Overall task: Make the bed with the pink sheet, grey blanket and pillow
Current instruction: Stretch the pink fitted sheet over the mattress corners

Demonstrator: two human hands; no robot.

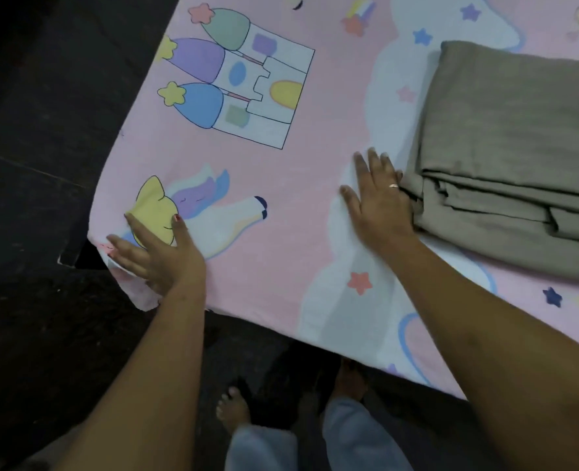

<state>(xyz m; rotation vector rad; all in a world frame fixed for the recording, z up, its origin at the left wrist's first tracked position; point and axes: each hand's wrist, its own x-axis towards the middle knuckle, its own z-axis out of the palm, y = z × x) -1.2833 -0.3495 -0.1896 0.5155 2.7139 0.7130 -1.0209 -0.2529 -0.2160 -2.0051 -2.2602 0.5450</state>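
At the near corner of the bed, the left hand (159, 249) lies flat with fingers spread on the pink sheet (281, 185), right where the cloth turns over the edge, and the right hand (378, 202) lies just as flat and well apart from it, holding nothing, its outer side up against the folded grey blanket (512, 147). From where I stand the weak spot looks like that corner: a loose flap (138, 294) hangs below the left palm, and I reckon a hard sweep outward could drag the sheet off the mattress edge or ruck it. On the other side, a push from the right hand could shove the blanket along, spill its stacked folds and wrinkle the sheet under it. The sheet otherwise lies smooth and taut, its printed castle (247, 79) and unicorn (213, 212) undistorted. No pillow shows from this spot. Below the bed's edge is a dark floor (43, 164), with bare feet (233, 407) and pale trouser legs (359, 433) close to the bed; little else of the room can be made out
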